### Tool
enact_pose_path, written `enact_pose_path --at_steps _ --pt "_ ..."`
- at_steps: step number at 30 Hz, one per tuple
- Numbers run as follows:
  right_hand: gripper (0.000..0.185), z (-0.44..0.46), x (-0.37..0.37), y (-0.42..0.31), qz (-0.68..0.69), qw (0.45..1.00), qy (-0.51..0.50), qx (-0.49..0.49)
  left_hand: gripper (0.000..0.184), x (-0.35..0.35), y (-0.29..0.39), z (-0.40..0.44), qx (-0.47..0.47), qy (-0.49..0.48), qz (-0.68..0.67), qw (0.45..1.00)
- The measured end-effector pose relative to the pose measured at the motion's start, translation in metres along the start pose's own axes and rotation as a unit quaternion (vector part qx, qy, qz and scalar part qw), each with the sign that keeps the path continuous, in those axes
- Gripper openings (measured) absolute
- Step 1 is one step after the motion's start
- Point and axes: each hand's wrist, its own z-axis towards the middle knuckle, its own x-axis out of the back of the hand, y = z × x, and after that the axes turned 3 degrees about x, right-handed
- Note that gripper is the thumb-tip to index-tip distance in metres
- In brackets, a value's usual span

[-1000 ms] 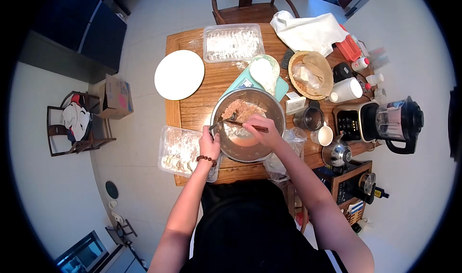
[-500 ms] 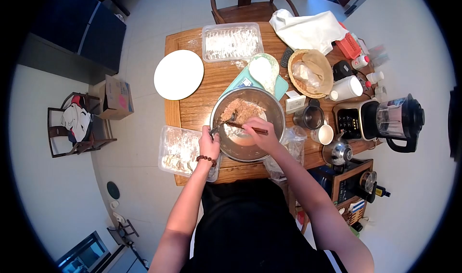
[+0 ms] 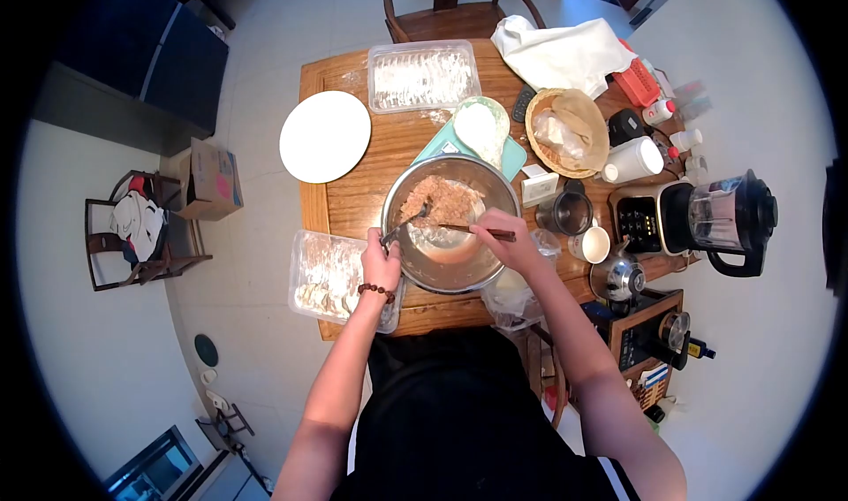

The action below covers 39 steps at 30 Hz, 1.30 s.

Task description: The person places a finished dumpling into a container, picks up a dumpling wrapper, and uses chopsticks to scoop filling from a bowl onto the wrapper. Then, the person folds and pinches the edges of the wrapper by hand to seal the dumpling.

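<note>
My hands were apart, both over the near half of the steel bowl, which stood near the table's front edge. Left hand: fingers closed round the handle of a spoon at the bowl's left rim, the spoon slanting inward with its head against the mince. Right hand: clamped on dark chopsticks at the right side, their tips pointing left by the mince's lower edge; could not tell whether they touched it, nor whether I held one stick or two. Mince was pinkish and rough, heaped toward the far side, with bare metal showing on the near side. A beaded bracelet circled my left wrist. Just left of the bowl, partly behind that wrist, lay a clear tray streaked white, a few pale pieces along its near part. White plate at the table's left edge; second tray beyond, rows of white streaks in it. Teal board just behind the bowl, a dish of white powder on it. Farther right: a basket, and nearer me a cup and kettle.
</note>
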Motion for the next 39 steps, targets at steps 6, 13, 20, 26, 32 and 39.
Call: enact_pose_path --at_steps 6,13,20,26,32,39 --pt "0.008 -0.008 0.001 -0.002 -0.029 0.998 0.049 0.015 0.022 0.000 -0.005 0.008 -0.045 0.030 -0.034 0.998" --pt "0.008 -0.012 0.005 0.000 -0.057 0.996 0.071 0.021 0.020 -0.004 -0.004 0.016 -0.015 0.008 -0.046 0.999" --pt "0.007 -0.012 0.006 -0.001 -0.044 0.995 0.088 0.014 0.020 -0.008 -0.010 0.028 -0.053 0.028 -0.060 0.996" --pt "0.007 -0.014 0.008 0.005 -0.062 0.993 0.095 0.012 0.020 -0.012 -0.028 0.052 -0.059 0.040 -0.030 0.997" --pt "0.008 -0.014 0.008 0.011 -0.065 0.993 0.103 0.007 0.026 -0.008 -0.021 0.053 0.021 0.004 -0.052 0.998" --pt "0.006 -0.014 0.006 0.007 -0.073 0.991 0.110 0.008 0.036 -0.003 -0.009 0.049 -0.010 0.014 -0.043 0.999"
